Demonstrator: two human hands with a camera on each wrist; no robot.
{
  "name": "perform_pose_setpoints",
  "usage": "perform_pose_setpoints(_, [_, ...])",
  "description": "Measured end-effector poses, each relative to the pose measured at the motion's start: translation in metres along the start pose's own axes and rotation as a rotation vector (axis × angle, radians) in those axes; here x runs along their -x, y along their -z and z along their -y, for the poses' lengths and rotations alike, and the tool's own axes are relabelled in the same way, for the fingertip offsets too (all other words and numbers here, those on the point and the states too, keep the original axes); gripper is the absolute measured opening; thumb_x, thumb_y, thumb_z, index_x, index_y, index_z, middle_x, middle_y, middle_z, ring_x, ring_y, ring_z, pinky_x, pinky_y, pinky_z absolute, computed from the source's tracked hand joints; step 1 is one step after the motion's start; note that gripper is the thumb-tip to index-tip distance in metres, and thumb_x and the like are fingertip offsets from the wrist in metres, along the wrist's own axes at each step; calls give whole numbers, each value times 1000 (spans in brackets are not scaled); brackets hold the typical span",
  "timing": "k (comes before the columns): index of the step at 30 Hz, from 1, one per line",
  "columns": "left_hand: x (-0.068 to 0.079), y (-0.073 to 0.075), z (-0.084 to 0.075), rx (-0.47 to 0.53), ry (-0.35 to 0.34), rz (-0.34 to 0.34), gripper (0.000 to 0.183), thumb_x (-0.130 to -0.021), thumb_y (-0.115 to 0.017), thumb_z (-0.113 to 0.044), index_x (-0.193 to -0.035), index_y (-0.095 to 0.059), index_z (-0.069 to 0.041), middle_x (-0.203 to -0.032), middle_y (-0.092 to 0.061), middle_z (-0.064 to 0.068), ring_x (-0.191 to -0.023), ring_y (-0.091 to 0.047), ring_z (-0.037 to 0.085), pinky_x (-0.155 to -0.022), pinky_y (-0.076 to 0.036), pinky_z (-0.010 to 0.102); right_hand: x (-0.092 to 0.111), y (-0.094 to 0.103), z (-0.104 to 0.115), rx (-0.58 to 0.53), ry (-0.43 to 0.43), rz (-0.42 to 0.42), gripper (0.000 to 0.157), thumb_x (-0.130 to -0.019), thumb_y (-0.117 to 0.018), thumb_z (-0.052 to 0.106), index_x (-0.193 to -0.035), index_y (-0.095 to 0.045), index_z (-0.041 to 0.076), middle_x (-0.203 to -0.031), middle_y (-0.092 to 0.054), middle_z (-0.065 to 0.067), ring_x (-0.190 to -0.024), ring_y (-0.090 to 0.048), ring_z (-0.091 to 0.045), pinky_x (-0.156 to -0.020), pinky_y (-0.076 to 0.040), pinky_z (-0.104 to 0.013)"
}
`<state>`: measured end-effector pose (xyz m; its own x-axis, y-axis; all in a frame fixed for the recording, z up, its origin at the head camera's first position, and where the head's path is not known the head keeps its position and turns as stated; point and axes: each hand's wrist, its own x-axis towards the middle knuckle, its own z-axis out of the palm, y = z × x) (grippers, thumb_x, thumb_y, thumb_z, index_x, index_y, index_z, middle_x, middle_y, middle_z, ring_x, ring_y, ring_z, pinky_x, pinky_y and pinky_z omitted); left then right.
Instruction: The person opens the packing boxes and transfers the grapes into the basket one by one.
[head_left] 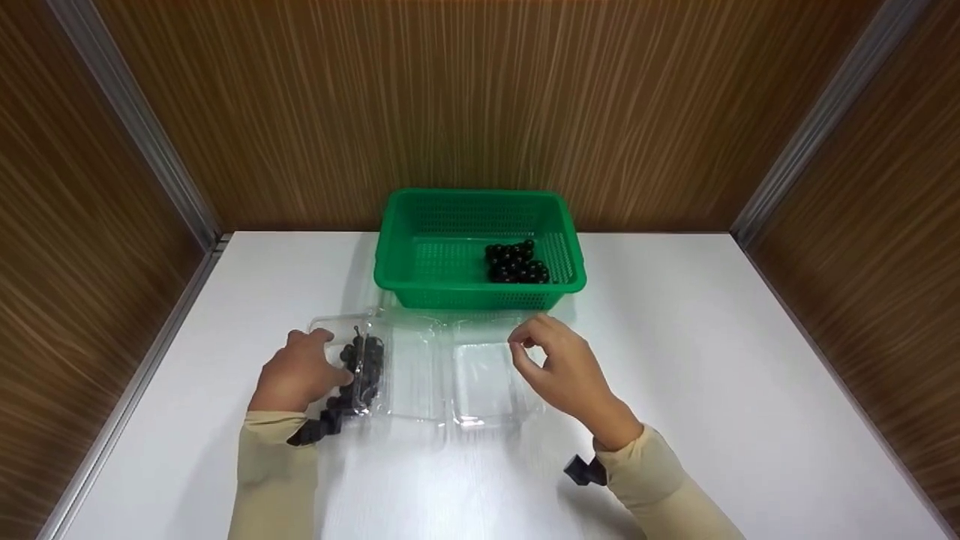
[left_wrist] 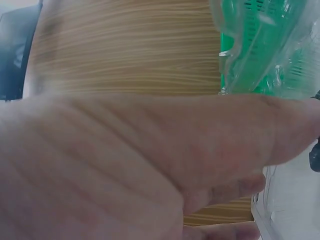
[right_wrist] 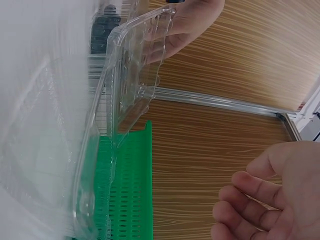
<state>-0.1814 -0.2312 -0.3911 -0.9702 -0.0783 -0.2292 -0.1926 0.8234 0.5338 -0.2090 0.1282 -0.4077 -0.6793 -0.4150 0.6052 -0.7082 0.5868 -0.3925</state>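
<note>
Dark grapes [head_left: 366, 360] lie in the left part of the clear plastic packaging [head_left: 415, 375]. Over that part's left edge is my left hand [head_left: 296, 371], its thumb reaching to the grapes and its other fingers spread apart from the thumb. The left wrist view shows the straight thumb [left_wrist: 240, 125] beside the clear wall, with dark grapes at its tip. My right hand [head_left: 562, 367] hovers by the right end of the packaging. Its fingers [right_wrist: 250, 210] bend loosely and hold nothing.
Behind the packaging stands a green basket [head_left: 480, 287], with more dark grapes [head_left: 514, 262] in its right side. A raised clear flap [right_wrist: 116, 75] shows in the right wrist view. Wood-patterned walls [head_left: 480, 97] enclose the white table [head_left: 675, 337] at the back and sides.
</note>
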Motion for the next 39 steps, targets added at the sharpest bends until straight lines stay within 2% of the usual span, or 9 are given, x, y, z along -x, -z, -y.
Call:
perform_pose_setpoints(3, [-1,-2,-5,4,0,2,79,-85,-80,-24,-150,-45,4,-133,-46,35,-101,-59,42,-80,-53,56,1,0,0,1,4,-2,11,-94,-70,5,-95,-69,16,-94,-66,7,-90,-65,-9,-80,-58,-29])
perform_pose_setpoints(9, [-2,-12,-17,1,-21,0,77,-85,-81,-25,-149,-48,2,-136,-47,33,-103,-60,40,-83,-53,54,2,0,0,0,14,-3,9,-94,-69,6,-95,-69,15,-93,-67,5,-90,-65,-10,-80,-58,-29])
perform_pose_setpoints(17, [-2,-33,-37,22,-66,-43,75,-83,-85,-28,-146,-54,-1,-133,-51,27,-106,-60,39,-88,-52,54,0,1,4,3,13,0,12,-92,-69,4,-94,-70,16,-93,-65,7,-87,-67,-16,-78,-58,-30])
perform_pose_setpoints(23, [-1,-52,-54,22,-151,-48,73,-83,-87,-32,-144,-57,-4,-137,-53,24,-112,-61,36,-92,-54,54,-2,0,5,1,26,13,11,-93,-69,4,-93,-69,15,-91,-65,5,-85,-65,-15,-75,-57,-28])
perform_pose_setpoints(30, [4,-66,-67,-2,-234,21,81,-83,-87,-39,-150,-54,-8,-157,-39,26,-138,-48,43,-105,-48,58,-1,-1,4,2,18,29,10,-93,-68,5,-92,-68,14,-90,-65,4,-81,-66,-20,-70,-57,-28])
perform_pose_setpoints(35, [3,-83,-78,-12,-292,17,83,-83,-87,-42,-151,-53,-9,-160,-36,24,-141,-44,42,-107,-48,57,0,-3,4,5,18,28,10,-94,-68,6,-91,-69,16,-90,-64,4,-83,-65,-16,-71,-56,-26])
perform_pose_setpoints(39, [3,-95,-86,-30,-349,10,84,-83,-85,-46,-152,-52,-9,-159,-36,24,-141,-42,43,-105,-49,57,1,-5,7,-32,68,7,11,-91,-69,4,-91,-69,15,-90,-64,4,-85,-64,-11,-73,-57,-26])
